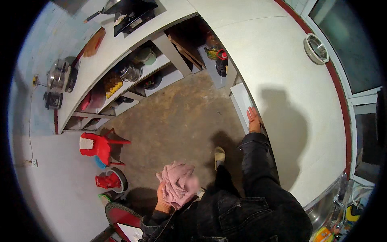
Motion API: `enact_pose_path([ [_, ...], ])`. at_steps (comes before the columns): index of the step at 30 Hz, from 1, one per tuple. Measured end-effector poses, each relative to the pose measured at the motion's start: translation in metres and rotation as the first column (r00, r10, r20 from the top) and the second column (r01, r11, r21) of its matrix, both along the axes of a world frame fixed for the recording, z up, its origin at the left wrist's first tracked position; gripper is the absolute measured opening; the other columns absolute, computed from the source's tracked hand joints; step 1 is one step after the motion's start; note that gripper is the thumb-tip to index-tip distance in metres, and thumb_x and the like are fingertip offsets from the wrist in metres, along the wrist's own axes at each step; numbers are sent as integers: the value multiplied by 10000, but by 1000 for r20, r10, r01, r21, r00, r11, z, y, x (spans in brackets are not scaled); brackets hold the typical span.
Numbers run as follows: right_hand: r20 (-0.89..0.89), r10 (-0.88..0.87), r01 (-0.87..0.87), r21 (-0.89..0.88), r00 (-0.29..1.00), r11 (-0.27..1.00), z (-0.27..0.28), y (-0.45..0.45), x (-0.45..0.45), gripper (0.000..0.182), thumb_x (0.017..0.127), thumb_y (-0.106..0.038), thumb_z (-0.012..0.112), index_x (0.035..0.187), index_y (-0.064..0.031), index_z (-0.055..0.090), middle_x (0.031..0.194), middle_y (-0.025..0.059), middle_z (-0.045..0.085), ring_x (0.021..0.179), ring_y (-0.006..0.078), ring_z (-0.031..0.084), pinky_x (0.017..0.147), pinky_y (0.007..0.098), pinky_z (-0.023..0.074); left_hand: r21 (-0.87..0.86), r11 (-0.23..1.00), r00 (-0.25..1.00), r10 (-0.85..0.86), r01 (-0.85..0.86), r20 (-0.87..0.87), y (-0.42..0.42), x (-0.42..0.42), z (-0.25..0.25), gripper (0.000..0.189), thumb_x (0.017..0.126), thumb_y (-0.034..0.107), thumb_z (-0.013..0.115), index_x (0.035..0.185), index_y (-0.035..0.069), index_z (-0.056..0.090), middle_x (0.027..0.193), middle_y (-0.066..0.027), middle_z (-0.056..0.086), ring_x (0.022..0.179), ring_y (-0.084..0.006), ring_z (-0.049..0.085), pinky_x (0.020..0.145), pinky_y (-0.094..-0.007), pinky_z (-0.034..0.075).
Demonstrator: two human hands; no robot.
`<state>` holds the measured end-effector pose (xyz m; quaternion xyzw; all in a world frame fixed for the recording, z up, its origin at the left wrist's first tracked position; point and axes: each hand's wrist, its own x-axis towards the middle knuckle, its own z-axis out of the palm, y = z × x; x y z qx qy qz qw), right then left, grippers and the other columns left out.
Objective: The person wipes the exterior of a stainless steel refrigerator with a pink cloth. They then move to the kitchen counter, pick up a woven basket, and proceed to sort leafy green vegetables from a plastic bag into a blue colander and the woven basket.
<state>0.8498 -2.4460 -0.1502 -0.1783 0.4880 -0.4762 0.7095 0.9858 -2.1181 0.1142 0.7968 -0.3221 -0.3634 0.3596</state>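
Observation:
A crumpled pink towel [178, 184] rests in my left hand [163, 198], close to the front of my body. The cloth hides most of those fingers. My right hand [253, 120] reaches forward along the inner edge of the pale countertop [290, 69], palm up, fingers extended and nothing in them. Just beyond its fingertips lies a white shelf board [242, 92] under the counter. Whether the hand touches the counter edge, I cannot tell.
A red plastic chair [101, 145] and a bucket [122, 180] stand at the left wall. Open shelves [157, 65] hold pots and jars. A dark bottle [222, 65] sits under the corner. A bowl [316, 50] rests by the window; a sink [322, 216] is at lower right.

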Motion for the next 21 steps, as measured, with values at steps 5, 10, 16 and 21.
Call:
enact_pose_path([
  [5, 47, -36, 38, -41, 998, 998, 12, -5, -4, 434, 909, -211, 337, 1280, 15, 327, 1265, 181, 420, 1177, 300, 423, 982, 383, 374, -116, 931, 849, 257, -345, -461, -6, -1, -6, 584, 823, 534, 323, 1255, 163, 452, 1232, -95, 456, 1175, -268, 387, 999, -374, 305],
  [10, 191, -100, 86, 80, 977, 993, -32, 17, -20, 385, 903, -218, 366, 1201, 23, 399, 1171, 180, 493, 1102, 288, 493, 932, 383, 428, -10, 1000, 968, -13, 11, -251, -3, 14, 7, 600, 863, 510, 306, 1303, 102, 323, 1306, -143, 368, 1221, -316, 335, 1001, -430, 307],
  [16, 170, 26, -64, 223, 985, 973, -7, 139, -29, 354, 824, -165, 493, 1119, 14, 412, 1086, 157, 522, 947, 305, 569, 821, 432, 495, -68, 990, 962, -135, 122, -238, 27, 25, -17, 475, 854, 386, 402, 1227, 92, 414, 1198, -85, 465, 1065, -231, 443, 898, -371, 372],
  [21, 213, 278, -326, 242, 937, 914, 46, 236, -30, 307, 821, -157, 482, 1084, -1, 454, 1059, 152, 549, 939, 304, 578, 784, 429, 502, 22, 933, 863, -324, 360, -387, 68, 47, -72, 375, 846, 284, 481, 1163, 83, 490, 1108, -37, 545, 935, -160, 532, 811, -322, 426],
])
